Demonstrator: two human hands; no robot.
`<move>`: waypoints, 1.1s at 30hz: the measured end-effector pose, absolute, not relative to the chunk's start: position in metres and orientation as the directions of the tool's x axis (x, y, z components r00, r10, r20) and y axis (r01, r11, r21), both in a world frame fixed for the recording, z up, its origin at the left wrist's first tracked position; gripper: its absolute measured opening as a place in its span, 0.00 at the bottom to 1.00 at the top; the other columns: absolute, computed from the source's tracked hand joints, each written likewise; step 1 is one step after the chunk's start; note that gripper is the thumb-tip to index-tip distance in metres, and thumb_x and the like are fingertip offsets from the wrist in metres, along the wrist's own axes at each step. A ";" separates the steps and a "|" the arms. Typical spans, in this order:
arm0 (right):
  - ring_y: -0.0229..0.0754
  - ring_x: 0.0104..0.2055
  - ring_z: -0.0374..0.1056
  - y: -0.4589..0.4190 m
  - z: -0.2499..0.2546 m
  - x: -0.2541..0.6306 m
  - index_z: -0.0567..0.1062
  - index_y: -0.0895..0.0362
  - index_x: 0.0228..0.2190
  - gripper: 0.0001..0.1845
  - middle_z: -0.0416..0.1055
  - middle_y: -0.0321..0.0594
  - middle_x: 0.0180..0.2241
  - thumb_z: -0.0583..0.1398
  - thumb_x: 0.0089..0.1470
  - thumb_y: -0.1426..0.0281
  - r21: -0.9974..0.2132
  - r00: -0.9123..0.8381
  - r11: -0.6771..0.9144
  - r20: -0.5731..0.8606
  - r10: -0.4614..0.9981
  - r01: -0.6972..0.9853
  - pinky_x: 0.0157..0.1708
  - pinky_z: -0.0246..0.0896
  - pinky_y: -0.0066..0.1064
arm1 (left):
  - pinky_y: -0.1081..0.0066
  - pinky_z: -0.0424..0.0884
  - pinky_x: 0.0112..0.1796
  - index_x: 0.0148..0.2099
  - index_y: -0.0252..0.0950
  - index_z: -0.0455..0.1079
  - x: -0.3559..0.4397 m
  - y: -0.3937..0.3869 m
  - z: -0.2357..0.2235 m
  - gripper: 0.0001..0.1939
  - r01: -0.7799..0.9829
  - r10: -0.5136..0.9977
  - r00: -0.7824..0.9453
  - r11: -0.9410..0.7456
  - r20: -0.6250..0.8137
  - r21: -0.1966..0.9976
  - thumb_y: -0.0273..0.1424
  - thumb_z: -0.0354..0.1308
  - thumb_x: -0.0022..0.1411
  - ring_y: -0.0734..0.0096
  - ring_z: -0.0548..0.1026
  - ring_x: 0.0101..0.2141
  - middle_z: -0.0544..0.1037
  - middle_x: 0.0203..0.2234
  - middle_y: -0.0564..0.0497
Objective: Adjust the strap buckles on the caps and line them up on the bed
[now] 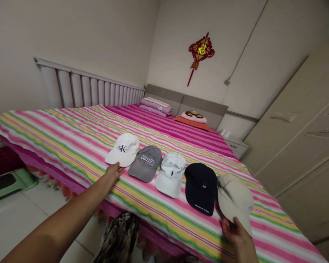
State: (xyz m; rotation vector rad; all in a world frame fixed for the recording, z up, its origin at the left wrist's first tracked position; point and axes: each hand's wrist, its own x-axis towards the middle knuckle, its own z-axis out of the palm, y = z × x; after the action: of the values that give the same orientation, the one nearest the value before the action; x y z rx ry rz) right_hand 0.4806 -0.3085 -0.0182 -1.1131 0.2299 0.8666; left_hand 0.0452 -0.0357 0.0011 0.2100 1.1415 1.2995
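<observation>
My left hand (114, 171) pinches the front of the brim of a white cap (128, 145) with dark letters, thumb on top. At the right end of the row, a beige cap (235, 197) is tilted, and my right hand (237, 232) grips its brim, thumb above and fingers partly underneath. Between these two lie a grey cap (148, 162) with white script, a pale cap (172, 173) with a small dark emblem and a navy cap (201, 186) with small white lettering. All have their brims toward me; the beige one touches or overlaps the navy one's edge.
The caps rest on a striped bedspread (79, 138). Folded purple bedding (156, 106) and a pink folded item (193, 117) are near the headboard (186, 100). A radiator (90, 86) lines the left wall, a wardrobe (298, 146) the right. A green stool (24, 179) stands at left.
</observation>
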 end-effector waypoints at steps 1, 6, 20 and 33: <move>0.36 0.17 0.64 -0.308 -0.019 0.479 0.63 0.55 0.25 0.09 0.65 0.29 0.17 0.54 0.45 0.81 -0.683 0.661 0.160 -0.576 0.481 -0.712 0.15 0.64 0.28 | 0.72 0.69 0.28 0.44 0.31 0.63 0.048 -0.036 0.001 0.12 -0.628 0.821 -0.162 0.342 -0.547 0.700 0.31 0.50 0.60 0.77 0.70 0.27 0.71 0.33 0.50; 0.35 0.18 0.64 -0.309 -0.018 0.465 0.64 0.56 0.25 0.10 0.66 0.30 0.18 0.52 0.46 0.83 -0.676 0.664 0.152 -0.611 0.432 -0.721 0.16 0.64 0.25 | 0.73 0.69 0.26 0.39 0.30 0.65 0.053 -0.041 0.002 0.07 -0.552 0.804 -0.118 0.435 -0.583 0.712 0.27 0.50 0.59 0.77 0.70 0.24 0.72 0.27 0.51; 0.38 0.26 0.68 -0.284 -0.009 0.438 0.66 0.56 0.26 0.04 0.71 0.34 0.24 0.56 0.48 0.76 -0.687 0.616 0.108 -0.557 0.557 -0.719 0.29 0.68 0.39 | 0.76 0.69 0.25 0.40 0.31 0.64 0.117 -0.070 0.014 0.08 -0.578 0.839 -0.053 0.417 -0.542 0.701 0.22 0.52 0.56 0.80 0.69 0.24 0.71 0.28 0.54; 0.36 0.27 0.68 -0.266 -0.005 0.420 0.68 0.57 0.28 0.10 0.71 0.33 0.23 0.53 0.47 0.82 -0.646 0.598 0.210 -0.467 0.651 -0.734 0.33 0.68 0.32 | 0.76 0.70 0.23 0.37 0.26 0.66 0.119 -0.065 0.018 0.09 -0.510 0.767 0.335 0.635 -0.547 0.580 0.15 0.49 0.54 0.75 0.71 0.22 0.72 0.24 0.48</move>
State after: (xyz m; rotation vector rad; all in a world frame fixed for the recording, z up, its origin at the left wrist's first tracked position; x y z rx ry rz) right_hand 0.4199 -0.2660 -0.0051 -0.9586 0.1005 0.9649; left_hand 0.1190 -0.0652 0.0175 0.3304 0.8945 0.8533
